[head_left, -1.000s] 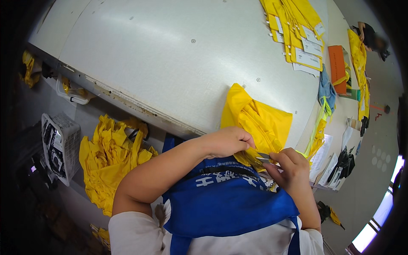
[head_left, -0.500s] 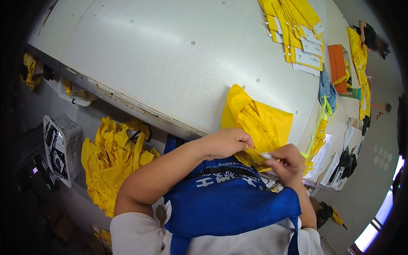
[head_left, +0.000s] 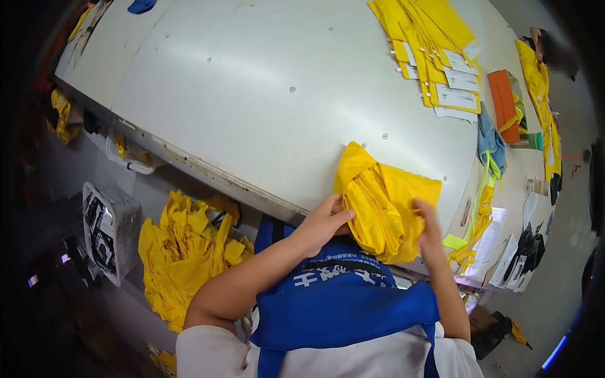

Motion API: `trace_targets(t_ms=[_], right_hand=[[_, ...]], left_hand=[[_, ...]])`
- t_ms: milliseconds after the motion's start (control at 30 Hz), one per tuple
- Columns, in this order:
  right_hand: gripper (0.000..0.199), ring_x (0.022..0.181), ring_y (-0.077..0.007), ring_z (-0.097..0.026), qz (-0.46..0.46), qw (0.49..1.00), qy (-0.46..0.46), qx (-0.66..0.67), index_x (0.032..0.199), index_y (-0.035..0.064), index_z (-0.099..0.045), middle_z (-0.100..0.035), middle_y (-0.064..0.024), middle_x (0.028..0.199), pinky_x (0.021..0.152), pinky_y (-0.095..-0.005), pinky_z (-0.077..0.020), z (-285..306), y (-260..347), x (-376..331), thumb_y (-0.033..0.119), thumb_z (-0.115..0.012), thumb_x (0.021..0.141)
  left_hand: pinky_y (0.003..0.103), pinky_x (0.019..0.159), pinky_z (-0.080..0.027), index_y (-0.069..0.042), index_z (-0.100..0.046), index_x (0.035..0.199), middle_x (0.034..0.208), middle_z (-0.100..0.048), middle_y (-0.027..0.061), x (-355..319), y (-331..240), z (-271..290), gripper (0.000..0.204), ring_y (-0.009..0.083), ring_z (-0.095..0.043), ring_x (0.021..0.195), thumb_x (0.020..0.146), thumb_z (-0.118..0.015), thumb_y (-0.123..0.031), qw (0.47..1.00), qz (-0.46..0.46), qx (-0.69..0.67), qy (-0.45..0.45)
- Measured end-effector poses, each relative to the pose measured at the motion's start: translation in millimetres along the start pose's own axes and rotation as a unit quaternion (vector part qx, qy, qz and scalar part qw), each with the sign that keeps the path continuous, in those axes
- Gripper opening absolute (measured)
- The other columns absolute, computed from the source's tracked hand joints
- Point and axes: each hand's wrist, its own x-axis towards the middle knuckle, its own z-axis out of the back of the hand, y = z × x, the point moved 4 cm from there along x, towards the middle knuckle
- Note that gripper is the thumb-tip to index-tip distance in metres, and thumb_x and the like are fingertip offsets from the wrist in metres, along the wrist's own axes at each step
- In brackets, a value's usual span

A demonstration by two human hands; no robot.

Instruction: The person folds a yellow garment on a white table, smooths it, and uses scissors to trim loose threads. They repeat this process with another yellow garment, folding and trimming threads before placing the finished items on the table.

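A bunched yellow cloth piece [head_left: 384, 208], its folds gathered in the middle and a smoother flap on the right, lies at the table's near edge. My left hand [head_left: 324, 225] pinches its left edge, thumb on top and the other fingers partly hidden. At the cloth's right side is my right hand [head_left: 430, 233], slightly blurred, with fingers stretched out against the fabric. I wear a blue apron [head_left: 346, 315], which lies below the cloth.
Yellow pieces with white labels [head_left: 435, 63] lie stacked on the metal table [head_left: 252, 113]. To their right are an orange box [head_left: 502, 94], a blue cloth [head_left: 491, 142] and papers. A yellow cloth heap [head_left: 189, 252] and a white basket [head_left: 110, 233] sit left, below the table.
The small whitish thing in my right hand no longer shows, and that hand's fingers have straightened. My left hand has shifted to the cloth's left edge. The view has moved slightly.
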Motion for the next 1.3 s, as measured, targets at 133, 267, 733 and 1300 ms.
trace_targets(t_ms=[133,267,733,1300], right_hand=[[0.104,0.129,-0.041,-0.031,0.106,0.984,-0.046,-0.136,0.138,0.0063,-0.027,-0.03,-0.0241,0.14,0.106,-0.0448,-0.0269,-43.9,58.1,6.2,0.025,-0.086,0.054],[0.069,0.118,-0.0387,-0.043,0.098,0.963,-0.182,-0.174,0.119,0.0093,-0.048,-0.043,-0.0222,0.127,0.098,-0.0425,-0.0374,-42.4,45.7,25.3,0.003,-0.075,0.057],[0.051,0.115,-0.0315,-0.047,0.037,0.973,-0.225,-0.037,0.114,0.0077,-0.054,-0.048,-0.0175,0.12,0.099,-0.0368,-0.0353,-27.0,20.9,26.3,0.002,-0.07,0.066],[0.052,0.124,-0.0277,-0.039,0.001,0.968,-0.234,0.087,0.119,0.0056,-0.053,-0.044,-0.0155,0.128,0.106,-0.0365,-0.0257,-27.2,10.6,23.7,0.0,-0.064,0.068]], left_hand=[[0.034,0.092,-0.046,-0.005,-0.035,0.135,0.126,-0.047,0.0107,21.6,-15.6,-19.9,0.041,0.0194,-0.049,0.115,0.096,-0.044,-0.013,0.997,-0.018,-0.069,0.04],[0.031,0.081,-0.051,-0.003,-0.045,0.124,0.117,-0.055,0.0089,63.2,3.6,-11.4,0.033,0.018,-0.059,0.097,0.094,-0.05,-0.013,0.999,-0.002,0.049,0.01],[0.03,0.057,-0.052,0.002,-0.05,0.1,0.076,-0.058,0.0093,65.9,-9.5,-36.3,0.03,0.0174,-0.062,0.065,0.077,-0.067,-0.005,0.951,-0.138,0.272,-0.056],[0.045,0.078,-0.047,-0.003,-0.053,0.103,0.104,-0.058,0.0219,45.0,-28.2,-45.4,0.027,0.0419,-0.056,0.094,0.076,-0.053,-0.004,0.83,-0.23,0.498,-0.1]])
